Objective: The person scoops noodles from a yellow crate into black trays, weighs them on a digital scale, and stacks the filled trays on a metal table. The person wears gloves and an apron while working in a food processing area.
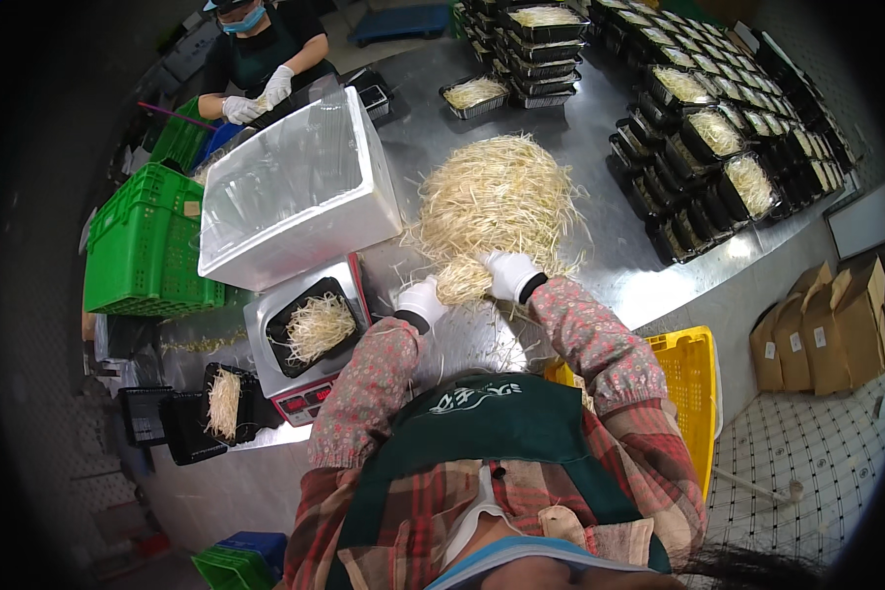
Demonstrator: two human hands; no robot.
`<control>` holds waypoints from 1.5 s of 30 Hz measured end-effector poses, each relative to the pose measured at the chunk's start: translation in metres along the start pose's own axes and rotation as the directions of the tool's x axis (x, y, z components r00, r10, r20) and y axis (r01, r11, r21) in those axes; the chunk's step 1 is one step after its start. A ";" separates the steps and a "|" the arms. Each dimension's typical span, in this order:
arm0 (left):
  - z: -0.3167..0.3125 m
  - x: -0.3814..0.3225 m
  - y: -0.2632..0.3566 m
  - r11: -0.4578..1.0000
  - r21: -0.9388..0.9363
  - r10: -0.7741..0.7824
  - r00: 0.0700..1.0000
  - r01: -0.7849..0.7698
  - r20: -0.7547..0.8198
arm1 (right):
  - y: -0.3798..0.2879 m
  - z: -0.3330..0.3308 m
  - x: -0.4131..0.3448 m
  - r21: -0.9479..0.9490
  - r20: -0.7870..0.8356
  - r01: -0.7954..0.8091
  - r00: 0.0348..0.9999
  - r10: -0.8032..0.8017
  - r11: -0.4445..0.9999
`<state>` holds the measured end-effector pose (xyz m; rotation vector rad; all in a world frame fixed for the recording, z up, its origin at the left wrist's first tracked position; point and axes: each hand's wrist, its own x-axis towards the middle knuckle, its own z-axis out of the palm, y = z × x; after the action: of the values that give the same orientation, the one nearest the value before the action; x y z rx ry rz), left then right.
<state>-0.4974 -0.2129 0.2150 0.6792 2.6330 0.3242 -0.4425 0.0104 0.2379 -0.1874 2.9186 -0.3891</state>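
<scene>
A large heap of bean sprouts (498, 199) lies on the steel table (405, 63) in front of me. At its near edge, a bunch of sprouts (463, 282) is held between my two white-gloved hands. My left hand (422, 301) presses on the bunch from the left, and my right hand (512, 274) grips it from the right. The fingertips are partly hidden in the sprouts. Left of my left hand, a digital scale (265, 376) with a lit red display carries a black plastic tray (284, 363) of loose sprouts.
Behind the scale is a white foam box (302, 240) holding clear plastic lids (287, 162). Filled trays (549, 55) are stacked at the back, more (697, 158) at right. Green crates (155, 243) flank the left side; a yellow crate (686, 398) stands near my right elbow. A gloved co-worker (265, 59) works opposite.
</scene>
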 end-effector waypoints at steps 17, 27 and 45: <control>0.043 -0.097 0.004 0.956 0.000 0.280 0.911 -0.294 -0.303 | -0.002 -0.009 -0.022 0.183 0.011 -0.091 0.996 0.090 0.979; 0.006 -0.036 0.029 0.931 0.262 0.275 0.960 -0.254 -0.047 | -0.047 0.022 -0.065 -0.111 -0.027 -0.038 0.999 0.035 0.993; -0.022 -0.028 0.033 0.980 -0.011 0.200 0.978 -0.199 0.054 | 0.019 -0.009 -0.032 -0.065 0.136 0.070 0.989 -0.060 0.995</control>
<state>-0.4709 -0.2013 0.2537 0.9402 2.5156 0.3645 -0.4153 0.0358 0.2472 -0.3072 2.8005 -0.2730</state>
